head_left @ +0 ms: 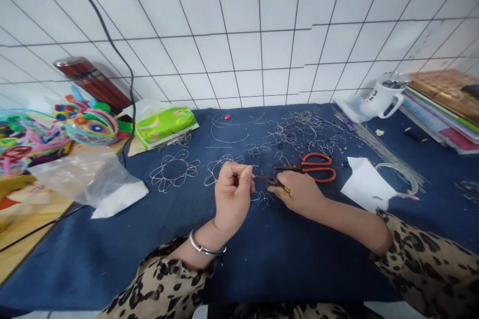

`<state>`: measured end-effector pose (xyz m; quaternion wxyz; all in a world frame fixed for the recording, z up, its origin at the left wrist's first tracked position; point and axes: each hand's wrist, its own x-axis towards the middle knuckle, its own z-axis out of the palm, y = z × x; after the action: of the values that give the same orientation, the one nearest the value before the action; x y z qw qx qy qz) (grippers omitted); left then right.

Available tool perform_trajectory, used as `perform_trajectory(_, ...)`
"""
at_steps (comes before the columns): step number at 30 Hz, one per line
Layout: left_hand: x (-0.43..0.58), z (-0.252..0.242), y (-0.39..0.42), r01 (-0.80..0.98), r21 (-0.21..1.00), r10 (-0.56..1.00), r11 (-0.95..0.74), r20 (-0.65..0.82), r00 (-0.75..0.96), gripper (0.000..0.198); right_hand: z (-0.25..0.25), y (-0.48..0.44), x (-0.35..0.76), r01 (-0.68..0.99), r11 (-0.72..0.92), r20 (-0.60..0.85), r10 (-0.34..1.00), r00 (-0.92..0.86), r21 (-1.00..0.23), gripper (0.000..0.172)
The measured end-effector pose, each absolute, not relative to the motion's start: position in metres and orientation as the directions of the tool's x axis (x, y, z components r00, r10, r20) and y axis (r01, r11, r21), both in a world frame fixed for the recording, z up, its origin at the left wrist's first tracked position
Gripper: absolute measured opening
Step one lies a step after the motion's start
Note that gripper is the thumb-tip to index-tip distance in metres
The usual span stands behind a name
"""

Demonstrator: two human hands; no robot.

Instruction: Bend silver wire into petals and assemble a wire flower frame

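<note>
The wire (255, 166) is at the centre of the frame, a thin length showing at the tip of the left thumb. The left hand (234, 199) pinches it, thumb pressed against the curled fingers. The right hand (301, 195) is wrapped around the pliers (270, 179), whose nose points left, right up at the left fingertips. From where I stand I cannot tell whether the nose is clamped on the wire.

Risks noted. The nose is so near the left thumb that, in my judgement, a slip could nip skin. Wire this fine may spring out of the pinch or bend off line if the two hands pull unevenly. The scissors (304, 166), lying just beyond the right hand, could be knocked by the knuckles. Loose wire clippings (299, 127), upper right of centre, could snag or be mixed up with the worked piece.

Pose. The left forearm rises from the lower left, wrist raised, with a bracelet (202, 248) on it. The right forearm comes in from the lower right, low over the blue cloth (299, 259), back of the hand uppermost.
</note>
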<state>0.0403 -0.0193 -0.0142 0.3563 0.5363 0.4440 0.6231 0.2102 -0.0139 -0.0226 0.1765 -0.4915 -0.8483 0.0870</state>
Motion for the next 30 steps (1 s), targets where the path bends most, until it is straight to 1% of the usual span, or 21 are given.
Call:
perform_trajectory(3, 0.037, -0.014, -0.020, 0.142, 0.901, 0.890, -0.409, 0.429, -0.156, 0.012, -0.019, -0.017, 0.208, 0.795, 0.459, 0.147, 0.886, -0.439, -0.396, 0.042)
perform_trajectory(5, 0.033, -0.016, -0.018, 0.231, 0.859, 0.859, -0.456, 0.493, -0.137, 0.009, -0.017, -0.018, 0.207, 0.794, 0.437, 0.111, 0.895, -0.433, -0.422, 0.040)
perform_trajectory(9, 0.027, -0.022, -0.015, 0.414, 0.710, 0.769, -0.570, 0.639, -0.038, 0.002, -0.014, -0.021, 0.209, 0.796, 0.411, 0.040, 0.897, -0.441, -0.444, 0.040)
perform_trajectory(11, 0.025, -0.023, -0.015, 0.465, 0.646, 0.733, -0.605, 0.680, 0.008, 0.004, -0.014, -0.022, 0.210, 0.791, 0.407, 0.025, 0.895, -0.446, -0.457, 0.039)
perform_trajectory(16, 0.024, -0.024, -0.015, 0.491, 0.590, 0.695, -0.641, 0.717, 0.045, 0.008, -0.016, -0.024, 0.211, 0.790, 0.414, 0.028, 0.892, -0.451, -0.453, 0.041)
perform_trajectory(18, 0.024, -0.024, -0.014, 0.471, 0.605, 0.705, -0.642, 0.707, 0.053, 0.008, -0.018, -0.023, 0.213, 0.801, 0.434, 0.064, 0.891, -0.450, -0.411, 0.041)
perform_trajectory(21, 0.025, -0.023, -0.013, 0.426, 0.657, 0.745, -0.622, 0.664, 0.065, 0.006, -0.020, -0.021, 0.216, 0.821, 0.483, 0.162, 0.876, -0.455, -0.305, 0.039)
perform_trajectory(23, 0.025, -0.022, -0.013, 0.417, 0.670, 0.757, -0.614, 0.649, 0.072, 0.005, -0.022, -0.019, 0.217, 0.826, 0.500, 0.199, 0.865, -0.461, -0.259, 0.039)
perform_trajectory(25, 0.024, -0.022, -0.012, 0.436, 0.641, 0.738, -0.632, 0.670, 0.085, 0.006, -0.022, -0.019, 0.217, 0.823, 0.505, 0.193, 0.862, -0.468, -0.262, 0.040)
perform_trajectory(28, 0.022, -0.020, -0.011, 0.484, 0.551, 0.683, -0.679, 0.716, 0.143, 0.009, -0.023, -0.019, 0.217, 0.811, 0.507, 0.153, 0.862, -0.484, -0.291, 0.039)
perform_trajectory(30, 0.020, -0.018, -0.010, 0.488, 0.522, 0.670, -0.700, 0.715, 0.197, 0.010, -0.023, -0.019, 0.217, 0.816, 0.509, 0.146, 0.861, -0.488, -0.274, 0.039)
